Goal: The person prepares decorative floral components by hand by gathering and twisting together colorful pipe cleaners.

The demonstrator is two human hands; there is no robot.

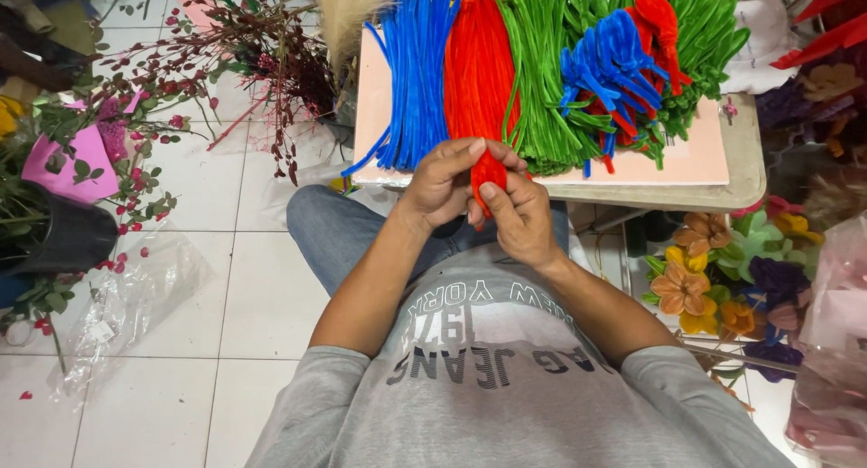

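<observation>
Two hands are seen at the near edge of a small table [745,152], both closed around the lower end of a red bundle of fuzzy craft stems [477,70]. The left hand [444,183] is wrapped over the bundle's tip from the left, and the right hand [521,219] pinches it from below with the thumb laid upward along the red strands. The bundle's upper part is laid on a pale pink board [686,161] that covers most of the table top, while its tip hangs over the near edge between the fingers.

Three straight bundles are laid side by side on the board: a blue bundle [414,70] toward the left edge, the red one in the middle, and a green bundle [540,79] to its right. Toward the right edge a looser heap is piled, in which a blue clump [607,61], a red clump [657,21] and more green stems [700,34] can be told apart (single stems are too many to be counted).

The floor [244,287] is laid with white tiles. A crumpled clear plastic bag [135,301] is spread on it at the left, near berry sprigs [181,79] and a black pot [63,238]. Handmade flowers [700,278] in orange, yellow and purple are gathered below the table's right corner.
</observation>
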